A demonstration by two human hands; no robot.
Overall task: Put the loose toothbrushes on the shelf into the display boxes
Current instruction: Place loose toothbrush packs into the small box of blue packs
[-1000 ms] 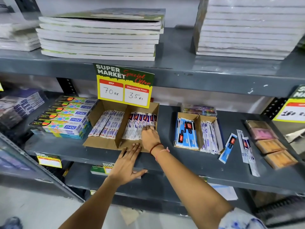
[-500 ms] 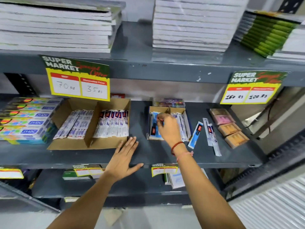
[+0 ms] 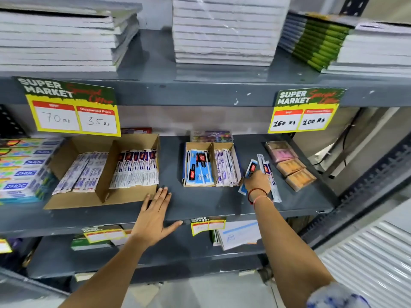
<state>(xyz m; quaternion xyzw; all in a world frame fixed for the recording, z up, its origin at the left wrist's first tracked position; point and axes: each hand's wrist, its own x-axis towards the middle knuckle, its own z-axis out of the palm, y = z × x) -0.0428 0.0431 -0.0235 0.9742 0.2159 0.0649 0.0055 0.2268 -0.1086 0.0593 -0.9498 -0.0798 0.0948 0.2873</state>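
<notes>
A large cardboard display box (image 3: 69,197) with two compartments of packaged toothbrushes sits on the grey middle shelf (image 3: 200,203). To its right a smaller divided box (image 3: 210,150) holds blue packs and white packs. Loose toothbrush packs (image 3: 252,166) lie just right of that small box. My right hand (image 3: 256,182) rests on these loose packs with its fingers curled over them; whether they are gripped I cannot tell. My left hand (image 3: 155,215) lies flat and open on the shelf's front edge beside the large box's corner.
Toothpaste cartons (image 3: 24,167) are stacked at the left. Pink and orange soap bars (image 3: 290,165) lie at the shelf's right end. Notebook stacks (image 3: 224,30) fill the upper shelf, price tags (image 3: 73,107) hang from its edge, and papers (image 3: 238,234) lie on the lower shelf.
My right hand moved from the large box, across the small box, to the loose packs on the right. The view swung right. My left hand stayed on the shelf edge.
</notes>
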